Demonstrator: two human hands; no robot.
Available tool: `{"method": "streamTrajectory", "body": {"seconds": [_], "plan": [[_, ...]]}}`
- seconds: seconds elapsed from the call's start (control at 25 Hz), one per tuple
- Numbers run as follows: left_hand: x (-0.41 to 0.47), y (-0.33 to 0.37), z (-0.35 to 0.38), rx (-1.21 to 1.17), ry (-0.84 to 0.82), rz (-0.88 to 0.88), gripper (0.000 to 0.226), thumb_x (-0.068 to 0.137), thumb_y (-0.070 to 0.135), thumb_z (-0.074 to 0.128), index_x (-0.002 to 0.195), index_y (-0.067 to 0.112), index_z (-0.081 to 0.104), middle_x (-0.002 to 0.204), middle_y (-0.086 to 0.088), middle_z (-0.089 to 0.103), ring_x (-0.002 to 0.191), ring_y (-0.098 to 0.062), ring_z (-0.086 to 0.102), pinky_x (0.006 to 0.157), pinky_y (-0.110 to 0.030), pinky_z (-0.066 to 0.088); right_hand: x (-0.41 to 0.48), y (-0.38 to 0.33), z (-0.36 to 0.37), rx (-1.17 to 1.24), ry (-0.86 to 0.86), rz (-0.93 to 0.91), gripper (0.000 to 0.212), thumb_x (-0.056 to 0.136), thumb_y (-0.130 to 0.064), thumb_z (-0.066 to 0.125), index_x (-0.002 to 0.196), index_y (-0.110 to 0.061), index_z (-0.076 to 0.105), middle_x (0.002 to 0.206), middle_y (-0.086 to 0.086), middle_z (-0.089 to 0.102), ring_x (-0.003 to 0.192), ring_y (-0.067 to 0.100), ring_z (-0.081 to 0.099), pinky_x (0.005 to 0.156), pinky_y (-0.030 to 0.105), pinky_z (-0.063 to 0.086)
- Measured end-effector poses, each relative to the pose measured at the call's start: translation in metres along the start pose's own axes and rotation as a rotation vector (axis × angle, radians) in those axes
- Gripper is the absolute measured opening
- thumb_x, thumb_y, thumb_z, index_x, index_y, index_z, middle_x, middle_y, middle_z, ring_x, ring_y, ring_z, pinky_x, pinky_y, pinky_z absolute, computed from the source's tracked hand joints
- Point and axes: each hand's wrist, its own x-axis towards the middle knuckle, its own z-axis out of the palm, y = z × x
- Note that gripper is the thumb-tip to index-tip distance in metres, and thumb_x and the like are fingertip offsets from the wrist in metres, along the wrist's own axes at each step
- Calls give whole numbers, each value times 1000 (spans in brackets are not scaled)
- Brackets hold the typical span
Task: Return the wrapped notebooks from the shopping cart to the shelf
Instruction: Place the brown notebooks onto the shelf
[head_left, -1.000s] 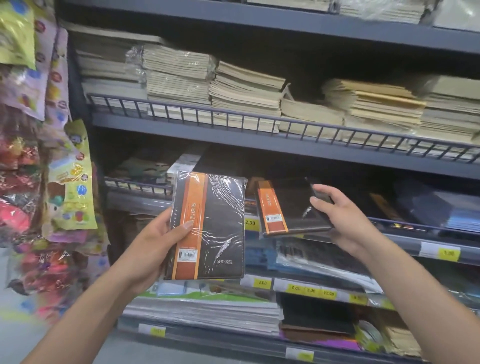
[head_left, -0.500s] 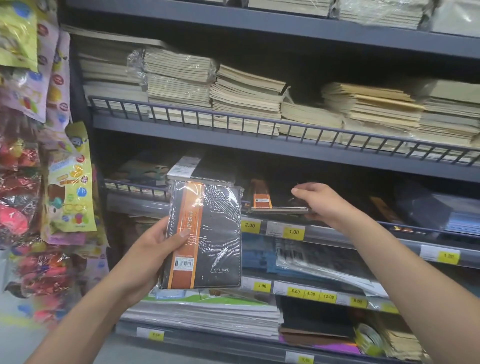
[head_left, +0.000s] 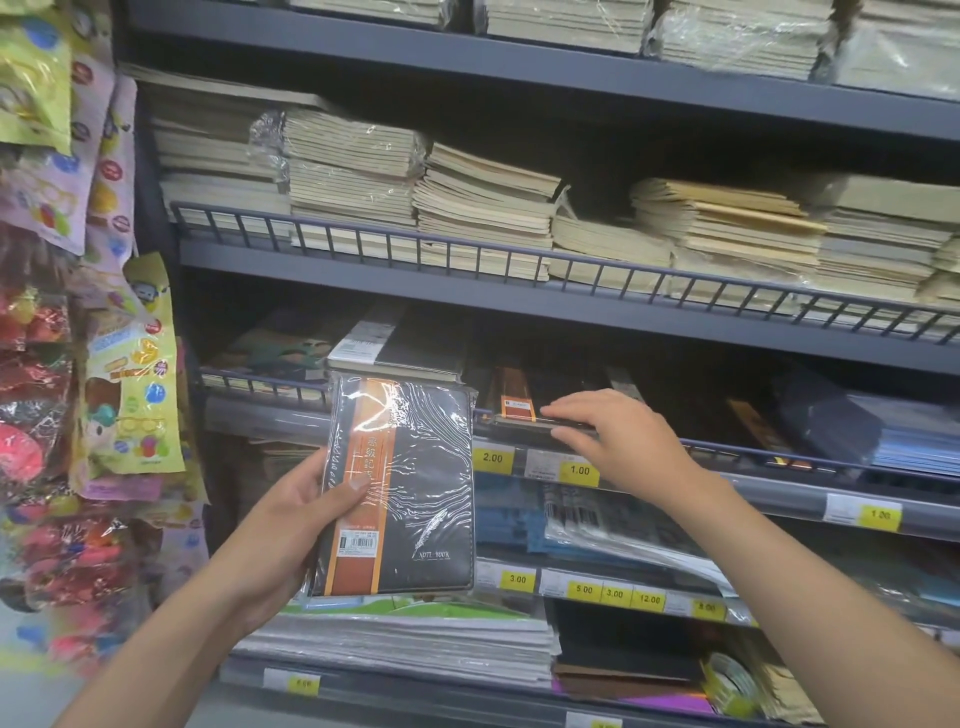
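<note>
My left hand (head_left: 288, 525) grips a plastic-wrapped notebook (head_left: 421, 488), dark brown with an orange band, by its left edge and holds it upright in front of the shelving. A second, smaller wrapped notebook (head_left: 519, 401) of the same colours lies nearly flat on the middle shelf (head_left: 779, 496), on a dark stack just behind the front rail. My right hand (head_left: 623, 441) pinches its near edge, fingers on top and thumb beneath. The shopping cart is out of view.
Stacks of beige exercise books (head_left: 483, 208) fill the shelf above, behind a wire rail. A black book with a white label (head_left: 395, 348) lies left of the small notebook. Yellow price tags (head_left: 579, 472) line the shelf edges. Bagged toys (head_left: 130, 374) hang at the left.
My right hand has carried the small notebook forward from in front of the shelves and laid it flat onto the middle shelf. My left hand has kept the large notebook upright.
</note>
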Motion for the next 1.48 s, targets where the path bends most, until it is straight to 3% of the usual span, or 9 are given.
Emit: {"method": "streamTrajectory", "body": {"seconds": [0.44, 0.56, 0.72, 0.8, 0.92, 1.04, 1.2, 1.36, 1.48], "plan": [[-2, -3, 9, -8, -19, -12, 32, 96, 13, 60, 126, 18, 68, 115, -14, 78, 91, -21, 76, 75, -29, 64, 29, 7, 24, 36, -42, 43, 36, 103, -37, 47, 138, -33, 57, 138, -11, 60, 129, 13, 52, 104, 39, 47], [-2, -1, 15, -1, -38, -11, 32, 98, 13, 58, 129, 18, 66, 119, -10, 77, 102, -22, 75, 87, -35, 61, 14, 5, 24, 66, 52, 47, 40, 101, -40, 51, 139, -33, 54, 139, -12, 57, 133, 11, 46, 111, 44, 40], [4, -3, 31, 15, -79, -18, 34, 98, 17, 59, 131, 18, 65, 125, -6, 75, 120, -24, 69, 109, -46, 46, -40, -19, 23, 460, 193, 104, 29, 99, -30, 58, 127, -31, 63, 122, -23, 60, 114, -3, 56, 98, 27, 50], [9, -7, 43, 13, -115, -10, 35, 99, 18, 60, 133, 19, 64, 128, -3, 74, 123, -22, 67, 112, -45, 43, -73, -33, 22, 668, 138, 112, 32, 97, -25, 62, 128, -33, 61, 130, -24, 55, 111, 4, 62, 91, 21, 51], [20, -11, 63, 16, -135, -11, 41, 94, 24, 65, 135, 20, 62, 130, 2, 73, 127, -15, 64, 115, -38, 40, -111, -41, 20, 750, 67, 80, 49, 89, -28, 72, 134, -41, 56, 149, -24, 38, 116, 10, 61, 94, 19, 49], [31, -11, 88, -31, -135, -70, 34, 96, 22, 64, 129, 15, 64, 123, -7, 76, 117, -22, 70, 108, -43, 48, -122, -36, 14, 691, 46, 40, 65, 75, -34, 87, 133, -41, 59, 154, -24, 34, 131, 5, 51, 99, 18, 47], [42, 0, 117, -81, -153, -108, 25, 103, 18, 58, 126, 10, 63, 112, -15, 78, 97, -25, 77, 80, -40, 64, -118, -21, 8, 573, 154, 2, 41, 79, -38, 83, 118, -42, 70, 142, -22, 51, 132, 5, 50, 105, 22, 45], [55, 16, 132, -42, -198, -120, 25, 106, 23, 55, 124, 9, 64, 111, -17, 78, 90, -23, 77, 72, -34, 63, -110, -13, 2, 561, 261, 55, 36, 82, -40, 75, 117, -34, 74, 136, -23, 58, 130, 0, 51, 102, 9, 39], [71, 21, 136, 69, -170, -152, 28, 105, 29, 56, 121, 8, 65, 105, -12, 80, 90, -22, 76, 81, -37, 62, -102, -10, 2, 560, 315, 92, 36, 82, -41, 72, 117, -32, 74, 132, -22, 61, 126, -5, 52, 100, 6, 38]]}}
